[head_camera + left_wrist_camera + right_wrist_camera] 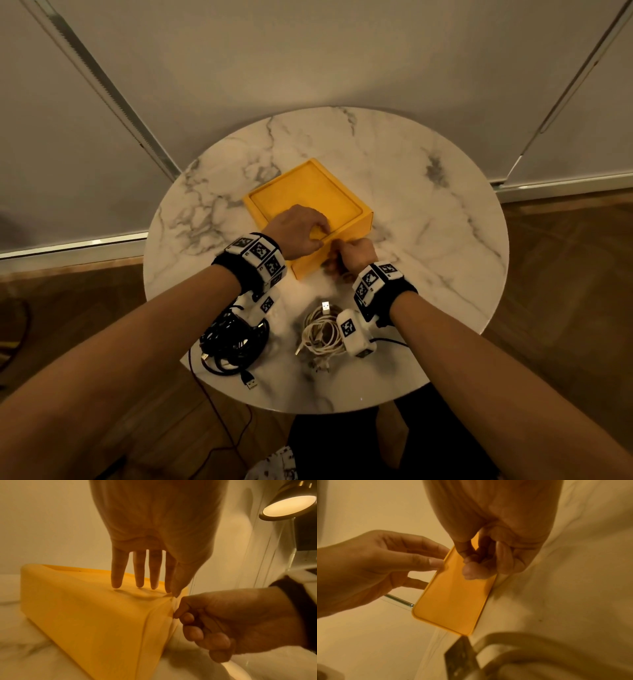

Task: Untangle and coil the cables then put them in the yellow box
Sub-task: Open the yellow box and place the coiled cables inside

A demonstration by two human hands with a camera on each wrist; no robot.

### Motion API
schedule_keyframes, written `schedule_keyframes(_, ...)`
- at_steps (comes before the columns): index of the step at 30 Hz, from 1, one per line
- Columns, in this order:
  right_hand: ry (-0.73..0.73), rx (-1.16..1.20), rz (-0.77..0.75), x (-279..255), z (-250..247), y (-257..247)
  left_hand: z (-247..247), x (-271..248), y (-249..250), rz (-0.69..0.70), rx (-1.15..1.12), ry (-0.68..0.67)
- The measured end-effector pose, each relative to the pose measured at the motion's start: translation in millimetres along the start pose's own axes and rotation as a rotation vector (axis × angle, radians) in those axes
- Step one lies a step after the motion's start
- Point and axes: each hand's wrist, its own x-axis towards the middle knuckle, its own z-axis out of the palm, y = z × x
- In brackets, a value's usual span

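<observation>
A yellow box (308, 195) with its lid on stands in the middle of the round marble table (428, 205). My left hand (298, 226) lies on the lid, its straight fingers (139, 577) pressing the top near the front corner. At that corner my right hand (352, 255) is curled, pinching the lid's edge (171, 605) between thumb and forefinger. The right wrist view shows the box's side (453, 599) under those curled fingers (471, 569). A black cable bundle (233, 342) and a white cable bundle (320, 334) lie near the table's front edge, under my wrists.
A black USB plug (251, 382) sticks out near the front rim. A thin dark wire (212, 404) hangs off the table toward the wood floor. Pale walls stand close behind the table. A lit lamp (288, 505) hangs at the right.
</observation>
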Motion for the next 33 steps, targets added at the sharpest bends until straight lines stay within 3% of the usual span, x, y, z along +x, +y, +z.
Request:
schedule_keyframes(4,0.036,-0.031,0.014,-1.5,1.6,-4.1,6.7,-6.5,9.3,-0.024,0.156,0.094)
schedule_keyframes(9,0.057,-0.052,0.110,-10.0,-9.7,10.7,2.4,-6.2,10.6,-0.066,0.171,0.124)
schedule_keyframes(13,0.033,-0.208,-0.092,-7.9,-17.9,2.8,-0.1,-2.7,5.4,-0.095,0.127,0.123)
schedule_keyframes(17,0.192,-0.367,-0.310,1.5,-32.6,-19.5,3.3,-2.3,7.6,-0.109,0.136,0.138)
schedule_keyframes(21,0.218,-0.594,-0.465,1.8,-49.1,-16.9,3.5,-3.3,7.2,-0.108,0.111,0.160)
schedule_keyframes(27,0.144,-0.943,-0.530,9.6,-62.5,-13.4,0.8,-1.8,7.8,-0.112,0.122,0.132)
schedule_keyframes(33,0.160,-1.036,-0.611,10.8,-64.3,-11.0,-0.1,0.8,8.0,-0.123,0.127,0.127)
